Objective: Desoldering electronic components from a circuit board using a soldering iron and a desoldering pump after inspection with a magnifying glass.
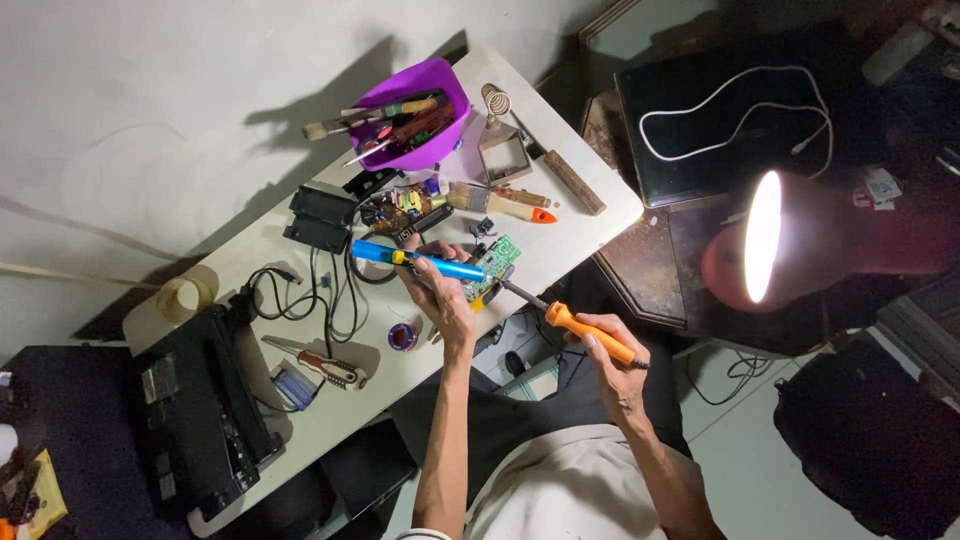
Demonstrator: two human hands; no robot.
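At the far left a black, boxy machine (200,410) sits on the white table (560,215), its lower end cut off by the table edge and too dark to read in detail; just above it lies a roll of pale tape (187,293). Moving right, a tangle of black cable (300,295) runs toward a red-handled screwdriver (330,368), and two black rectangular blocks (318,217) rest above them. A purple plastic bowl (415,115) stands further up, crowded with brushes and tools whose lower ends are hidden inside it. Near the middle, the left hand (440,290) is closed around a blue cylindrical desoldering pump (415,260), the fingers wrapped over its barrel so that part of it is covered. Just to the right the small green circuit board (493,262) lies at the table's front edge, partly hidden by that hand. The right hand (610,350) grips the orange handle of a soldering iron (575,322), fingers pressed together round it, the dark tip meeting the board; the exact contact point is too small to make out. At the far right a lit red desk lamp (760,240) glares, washing out its own shade.
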